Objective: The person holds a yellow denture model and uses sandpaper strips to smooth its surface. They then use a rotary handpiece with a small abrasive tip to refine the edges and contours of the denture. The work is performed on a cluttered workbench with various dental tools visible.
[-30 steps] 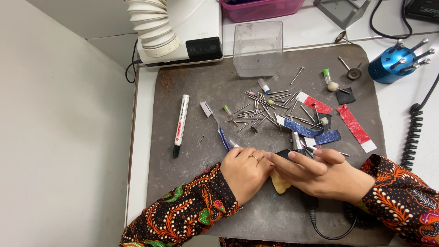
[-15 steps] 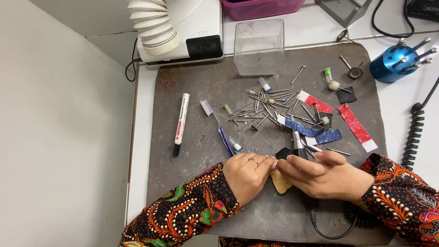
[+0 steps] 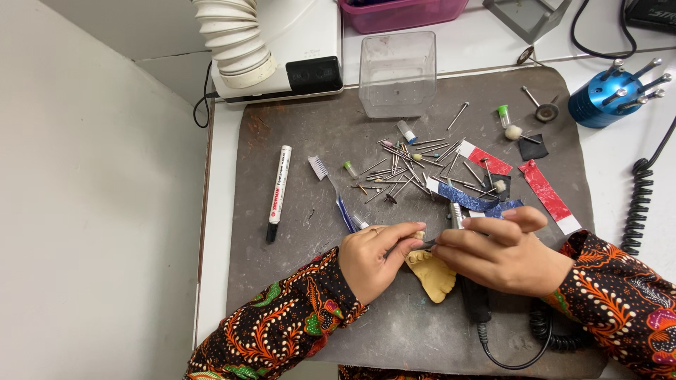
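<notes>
My left hand [image 3: 372, 262] and my right hand [image 3: 508, 255] meet fingertip to fingertip low on the dark grey mat [image 3: 296, 141]. Between my left thumb and fingers is a thin dark pin [image 3: 407, 246], and my right fingertips touch its other end. Just under the fingertips lies a yellow plaster dental cast [image 3: 434, 276], partly hidden by both hands. A rotary handpiece [image 3: 476, 304] runs under my right palm. Its silver tip [image 3: 456, 212] sticks out above my fingers, and its black cable curls away below.
Several loose burs [image 3: 415, 165] and red and blue paper strips [image 3: 546, 191] are scattered above the hands. A toothbrush [image 3: 331, 188] and a marker pen [image 3: 279, 188] lie to the left. Further back are a clear plastic box [image 3: 398, 70], a blue bur stand [image 3: 607, 97] and a white suction hose [image 3: 236, 42].
My left and right fingertips have drawn a little closer together over the cast. Both hands otherwise stay in the same place.
</notes>
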